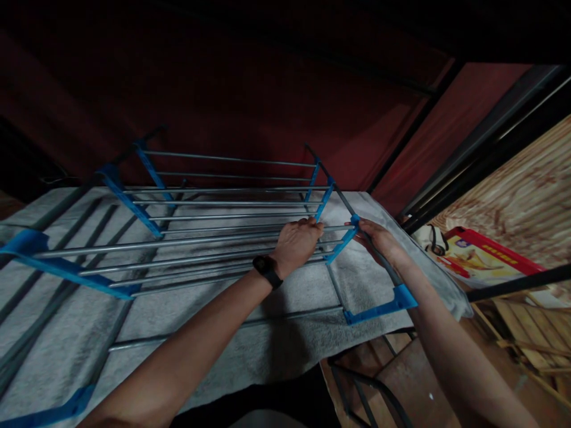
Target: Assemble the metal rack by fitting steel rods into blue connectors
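Note:
A rack of grey metal tubes (191,244) joined by blue plastic brackets lies across a grey cloth. My left hand (297,241), with a dark watch on its wrist, is closed around a cross tube near the rack's right end. At that end my right hand (379,238) grips the side pole, its fingers against a blue bracket (342,241) where the cross tubes end. Another blue bracket (381,307) sits lower on the same pole, near my right forearm. At the left end, a large blue bracket (71,270) holds the other ends of the tubes.
The grey cloth (285,351) covers the surface under the rack. Several loose tubes (66,285) lie at the left. Behind stands a dark red wall (250,107). To the right are a red and yellow box (486,255), a black frame bar (517,284) and a wooden crate (530,330).

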`<state>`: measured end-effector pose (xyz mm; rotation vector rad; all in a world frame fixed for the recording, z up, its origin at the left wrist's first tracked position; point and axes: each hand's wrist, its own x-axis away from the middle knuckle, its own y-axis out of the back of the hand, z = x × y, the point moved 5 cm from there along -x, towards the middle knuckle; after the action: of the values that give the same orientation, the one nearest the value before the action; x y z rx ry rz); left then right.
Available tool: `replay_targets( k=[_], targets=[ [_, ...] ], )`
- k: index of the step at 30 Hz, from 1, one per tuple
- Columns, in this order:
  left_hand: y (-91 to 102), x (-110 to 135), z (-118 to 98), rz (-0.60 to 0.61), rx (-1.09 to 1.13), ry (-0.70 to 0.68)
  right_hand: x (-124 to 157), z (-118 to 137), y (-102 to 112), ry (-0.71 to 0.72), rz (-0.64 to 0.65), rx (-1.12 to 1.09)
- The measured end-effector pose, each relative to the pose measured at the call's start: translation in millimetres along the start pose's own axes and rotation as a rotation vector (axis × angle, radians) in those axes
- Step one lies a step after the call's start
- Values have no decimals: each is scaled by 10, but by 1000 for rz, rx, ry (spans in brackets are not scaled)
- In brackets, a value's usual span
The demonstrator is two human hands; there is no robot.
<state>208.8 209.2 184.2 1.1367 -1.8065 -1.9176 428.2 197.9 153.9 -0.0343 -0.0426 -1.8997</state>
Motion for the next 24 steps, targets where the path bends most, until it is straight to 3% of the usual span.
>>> replay_targets(
  k=[6, 24],
  targets=[
    [-8, 22, 19, 51, 0, -2, 12, -6, -29, -11, 3, 0],
    [-42, 33, -16, 8, 21, -4, 2, -6, -52, -11, 2, 17]
  ],
)
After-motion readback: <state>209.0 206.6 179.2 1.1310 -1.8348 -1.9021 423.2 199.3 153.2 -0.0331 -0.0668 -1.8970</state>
